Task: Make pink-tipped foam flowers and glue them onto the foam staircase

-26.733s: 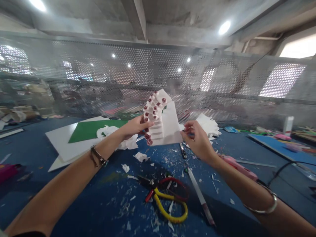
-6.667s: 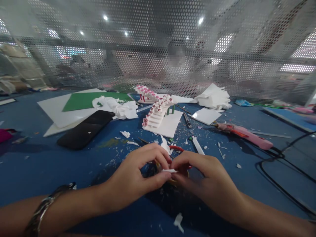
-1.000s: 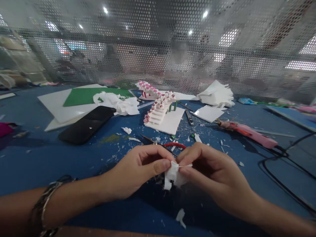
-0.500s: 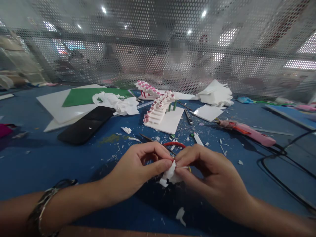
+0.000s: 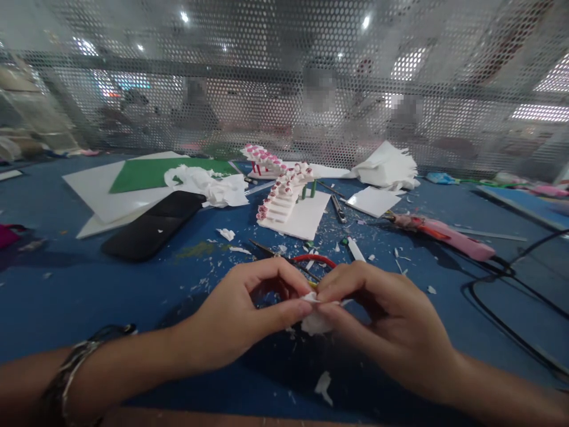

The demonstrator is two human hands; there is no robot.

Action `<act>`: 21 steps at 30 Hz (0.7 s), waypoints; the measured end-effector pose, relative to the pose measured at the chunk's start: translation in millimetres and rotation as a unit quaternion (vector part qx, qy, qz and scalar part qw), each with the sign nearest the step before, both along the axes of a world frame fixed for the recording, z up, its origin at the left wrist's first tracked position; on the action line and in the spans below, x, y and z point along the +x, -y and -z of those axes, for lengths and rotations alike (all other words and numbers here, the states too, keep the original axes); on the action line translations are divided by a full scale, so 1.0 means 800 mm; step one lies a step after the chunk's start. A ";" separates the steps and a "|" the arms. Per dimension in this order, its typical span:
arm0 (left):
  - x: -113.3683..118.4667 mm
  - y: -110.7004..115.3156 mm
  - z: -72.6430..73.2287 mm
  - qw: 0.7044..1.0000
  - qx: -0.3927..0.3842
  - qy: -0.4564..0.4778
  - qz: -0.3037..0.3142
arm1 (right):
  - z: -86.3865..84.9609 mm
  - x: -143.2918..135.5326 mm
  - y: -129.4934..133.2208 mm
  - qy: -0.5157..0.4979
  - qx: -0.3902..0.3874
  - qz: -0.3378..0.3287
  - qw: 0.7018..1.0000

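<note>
Between my fingertips is a small crumpled piece of white tissue paper. My left hand pinches it from the left with thumb and forefinger. From the right, my right hand pinches the same piece, and the fingertips of both hands nearly meet. Just behind them lies a tool with a red curved handle and a dark pointed end, partly covered by my fingers. White scraps are strewn over the blue table around my hands.
A model staircase with red-tipped edging stands on a white board, another pink-topped model behind it. To the left are a black phone and a green sheet. A pink glue gun with a black cord lies right, beyond a utility knife.
The white piece has been turned and gathered between my fingertips, and its lower flap hangs differently. Both hands stay almost in the same place.
</note>
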State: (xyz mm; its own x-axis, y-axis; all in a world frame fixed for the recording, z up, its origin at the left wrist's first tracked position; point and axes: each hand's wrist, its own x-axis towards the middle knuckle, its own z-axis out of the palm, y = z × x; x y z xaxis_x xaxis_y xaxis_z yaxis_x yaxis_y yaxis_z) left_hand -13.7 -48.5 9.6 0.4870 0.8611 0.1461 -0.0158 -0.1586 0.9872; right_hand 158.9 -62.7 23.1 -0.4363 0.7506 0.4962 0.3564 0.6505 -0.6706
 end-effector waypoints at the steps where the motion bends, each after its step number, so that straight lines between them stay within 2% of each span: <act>1: 0.000 0.000 -0.001 1.000 -0.027 0.013 0.007 | -0.002 0.000 0.000 -0.012 -0.022 -0.004 1.000; 4: 0.001 -0.001 -0.001 0.994 -0.093 0.057 0.028 | -0.004 -0.001 0.001 -0.044 -0.077 -0.006 0.996; 6: 0.002 -0.001 0.001 0.991 -0.103 0.079 0.031 | -0.003 -0.001 0.001 -0.053 -0.082 0.003 0.995; 8: 0.003 -0.002 0.003 0.991 -0.095 0.088 0.019 | 0.000 0.000 0.001 -0.041 -0.040 0.007 0.998; 10: 0.004 -0.003 0.004 0.993 -0.086 0.077 -0.001 | 0.003 0.001 0.001 -0.001 0.035 -0.009 0.999; 13: 0.004 -0.003 0.004 0.996 -0.075 0.053 -0.008 | 0.007 0.004 0.000 0.068 0.127 -0.041 0.989; 21: 0.003 -0.004 0.003 0.994 -0.081 0.072 0.008 | 0.006 0.006 0.001 0.105 0.176 -0.006 0.979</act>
